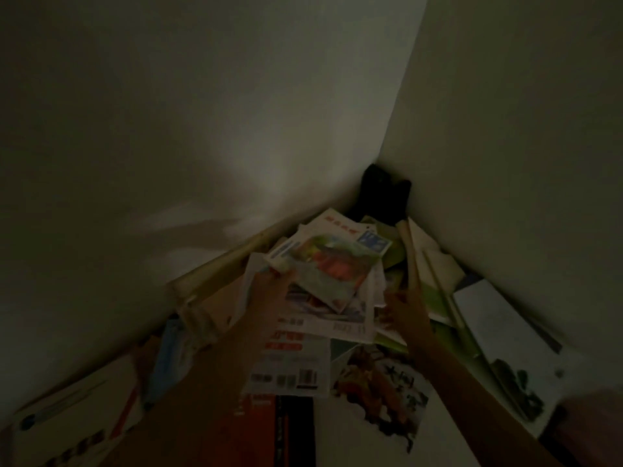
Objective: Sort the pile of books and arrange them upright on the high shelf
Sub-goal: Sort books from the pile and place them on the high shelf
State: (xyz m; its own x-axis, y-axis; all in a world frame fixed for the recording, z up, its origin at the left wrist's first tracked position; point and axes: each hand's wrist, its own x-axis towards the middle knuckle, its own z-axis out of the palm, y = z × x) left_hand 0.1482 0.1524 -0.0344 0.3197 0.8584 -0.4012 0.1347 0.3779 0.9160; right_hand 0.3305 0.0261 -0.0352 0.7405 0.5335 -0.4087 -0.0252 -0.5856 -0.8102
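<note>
Dim corner, 2 plain walls point(236, 112) meeting over a shelf covered in a loose pile point(303, 332) of flat books. Head view only. Left hand point(269, 291) pinches the top book point(327, 274) at its edge. Right hand point(404, 311) rests on the pile, fingers look fairly straight; blur, can't tell more. Risk: pulling the top book could slide neighbours off, since the stack is skewed and overlapping.

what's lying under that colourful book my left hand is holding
Under the colourful book held by the left hand lie overlapping white printed covers; whatever is beneath them is covered.
</note>
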